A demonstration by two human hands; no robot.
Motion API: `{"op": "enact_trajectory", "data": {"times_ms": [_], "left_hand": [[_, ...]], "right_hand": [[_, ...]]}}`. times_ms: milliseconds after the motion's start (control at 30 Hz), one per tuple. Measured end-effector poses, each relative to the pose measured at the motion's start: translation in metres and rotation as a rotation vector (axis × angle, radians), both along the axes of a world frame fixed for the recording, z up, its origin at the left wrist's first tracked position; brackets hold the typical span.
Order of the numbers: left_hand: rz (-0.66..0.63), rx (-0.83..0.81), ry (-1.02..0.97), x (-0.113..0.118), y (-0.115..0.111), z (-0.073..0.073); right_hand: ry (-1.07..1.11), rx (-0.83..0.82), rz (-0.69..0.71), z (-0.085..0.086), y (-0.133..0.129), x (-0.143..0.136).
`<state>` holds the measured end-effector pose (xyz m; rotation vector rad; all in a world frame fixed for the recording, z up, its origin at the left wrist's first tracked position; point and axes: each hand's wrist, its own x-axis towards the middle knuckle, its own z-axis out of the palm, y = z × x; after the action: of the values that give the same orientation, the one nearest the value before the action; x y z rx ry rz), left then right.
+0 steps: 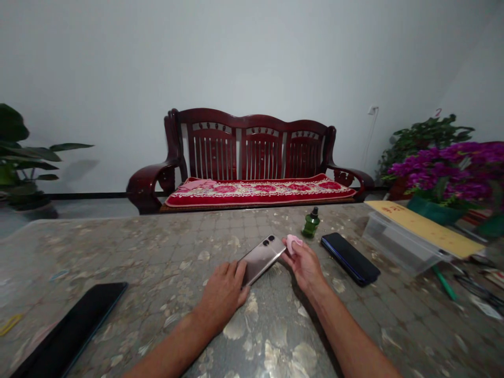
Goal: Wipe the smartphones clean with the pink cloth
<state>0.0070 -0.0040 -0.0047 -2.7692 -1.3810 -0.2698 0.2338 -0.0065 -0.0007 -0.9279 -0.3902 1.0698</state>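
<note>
A smartphone (263, 256) in a pale pinkish metallic colour lies back side up, its two round camera lenses toward the far right end. My left hand (226, 286) grips the near left end, fingers on the back and thumb along the lower edge. At the far right corner, my right hand (302, 262) pinches a folded pink cloth (293, 243), its fingers touching the phone's edge. A small green bottle (311, 223) with a black cap stands just beyond the right hand. To the right of that hand lies a dark phone (350, 258).
A black tablet-like slab (74, 331) lies at the left on the patterned tablecloth (177, 247), near a yellow band (10, 324). On the right are a clear plastic box (401, 239) under a yellow folder (425, 226), a green pen (444, 283), cables and purple flowers (457, 170).
</note>
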Motion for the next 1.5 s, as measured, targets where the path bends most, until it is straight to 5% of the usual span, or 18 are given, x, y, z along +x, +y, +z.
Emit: {"op": "enact_trajectory", "data": {"times_ms": [300, 400, 500, 833, 1100, 1233, 1500], "left_hand": [[0.143, -0.110, -0.471, 0.027, 0.007, -0.002], [0.100, -0.154, -0.806, 0.025, 0.013, -0.004], [0.022, -0.188, -1.019, 0.017, 0.015, -0.006], [-0.136, -0.170, -0.945, 0.003, 0.006, -0.006], [-0.207, -0.258, -1.040, 0.004, 0.001, 0.000], [-0.115, -0.497, -1.301, 0.009, -0.002, 0.009], [0.180, -1.352, -2.072, 0.017, 0.000, 0.025]], "right_hand": [[-0.078, 0.067, 0.122, 0.031, -0.021, -0.031], [-0.196, 0.102, 0.211, 0.043, -0.028, -0.037], [-0.423, 0.157, 0.148, 0.052, -0.028, -0.034], [-1.199, 0.459, 0.183, 0.064, -0.034, -0.033], [-1.086, 0.335, 0.045, 0.069, -0.017, -0.033], [-0.957, 0.301, 0.065, 0.070, -0.015, -0.043], [-1.071, 0.315, 0.023, 0.045, -0.015, -0.071]]}}
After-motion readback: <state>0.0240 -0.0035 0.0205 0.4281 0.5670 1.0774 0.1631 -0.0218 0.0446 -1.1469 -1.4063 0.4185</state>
